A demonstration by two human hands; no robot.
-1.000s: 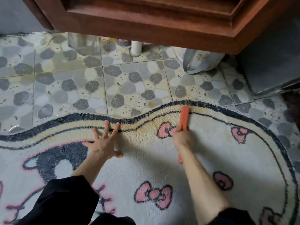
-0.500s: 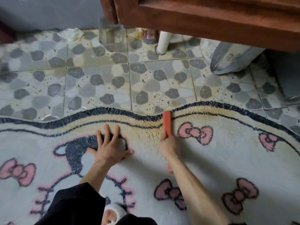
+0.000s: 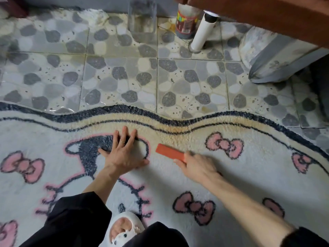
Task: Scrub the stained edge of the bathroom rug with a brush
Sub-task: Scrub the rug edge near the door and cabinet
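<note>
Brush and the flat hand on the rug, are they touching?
Apart. The head view shows a strip of rug between the left hand and the tip of the orange brush, which the right hand grips.

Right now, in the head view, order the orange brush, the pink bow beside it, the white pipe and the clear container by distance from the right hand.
1. Orange brush: held in the right hand.
2. Pink bow: on the rug, just right of the brush.
3. White pipe: ahead on the tiles.
4. Clear container: far back, left of the pipe.
</note>
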